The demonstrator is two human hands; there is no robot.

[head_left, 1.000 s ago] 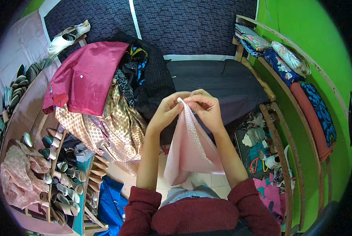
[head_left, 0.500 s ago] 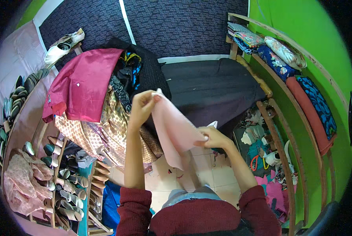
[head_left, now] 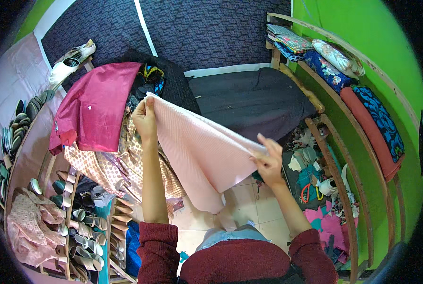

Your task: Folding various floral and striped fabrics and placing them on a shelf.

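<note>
Pale pink cloth [head_left: 197, 151] spread between your two hands, in front of your body and above the tiled floor [head_left: 240, 203]; its upper edge slopes from your left hand down to your right, and its lower part hangs in a loose fold. Your left hand [head_left: 145, 118], the higher of the two, is closed in a pinch on the cloth's upper left corner, thumb against curled fingers. Your right hand [head_left: 269, 163] is at the opposite end, partly open, with the index finger raised and the other fingers bent; its fingertips meet the cloth's edge, but you cannot tell from this angle whether they pinch it firmly. To your left, a magenta cloth [head_left: 102, 106] is draped over a heap with a gold patterned fabric [head_left: 100, 173] below it, near your left forearm. Beyond the pink cloth lies a flat surface under a black cover [head_left: 254, 102]. At the far left, rows of shoes [head_left: 86, 236] fill a rack beside a crumpled lace-like cloth [head_left: 34, 227]. To your right, a wooden rack [head_left: 311, 73] along the green wall [head_left: 386, 52] bears folded fabrics, among them a rust-red one [head_left: 370, 128]; bright pink scraps [head_left: 327, 225] lie lower down
</note>
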